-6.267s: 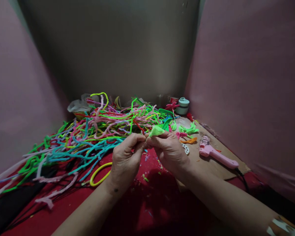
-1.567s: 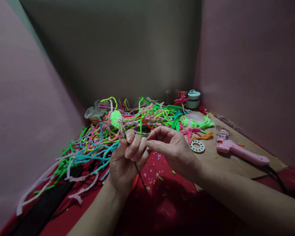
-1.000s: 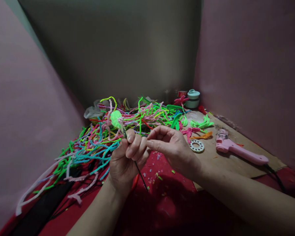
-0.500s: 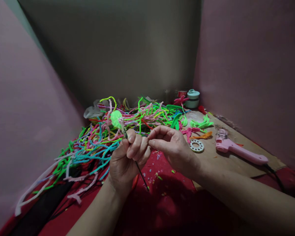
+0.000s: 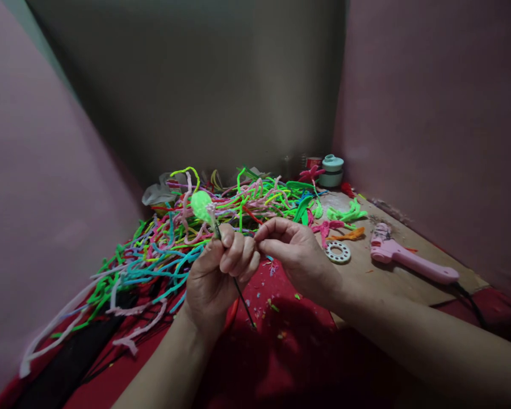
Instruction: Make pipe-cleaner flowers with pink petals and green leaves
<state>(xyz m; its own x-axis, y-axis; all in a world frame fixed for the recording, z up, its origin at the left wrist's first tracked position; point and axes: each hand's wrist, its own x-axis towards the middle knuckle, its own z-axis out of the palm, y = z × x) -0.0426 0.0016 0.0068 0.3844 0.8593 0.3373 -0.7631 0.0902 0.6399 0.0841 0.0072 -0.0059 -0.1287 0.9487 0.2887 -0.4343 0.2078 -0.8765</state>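
My left hand (image 5: pixel 221 267) is closed around a thin dark stem (image 5: pixel 243 301), whose lower end slants down to the right. Out of the top of that fist rises a bright green fuzzy piece (image 5: pixel 201 205) with a bit of pale pink fuzz beside it. My right hand (image 5: pixel 298 255) is pinched, thumb against forefinger, right beside the left knuckles. Whatever lies between those fingertips is too small or hidden to name. Behind both hands spreads a tangled heap of coloured pipe cleaners (image 5: pixel 187 255).
At right, a pink hot glue gun (image 5: pixel 413 261) with a black cord lies on a brown board (image 5: pixel 378 284). Near it are a white ring with holes (image 5: pixel 338 252), an orange fuzzy piece (image 5: pixel 351 233), green fuzzy pieces (image 5: pixel 347 212) and a pale teal container (image 5: pixel 331 170). Scraps dot the red cloth (image 5: pixel 289 318).
The whole view has shifted slightly, with the board's objects a little further left. Both hands keep nearly the same pose, the left still on the stem and the right still pinched.
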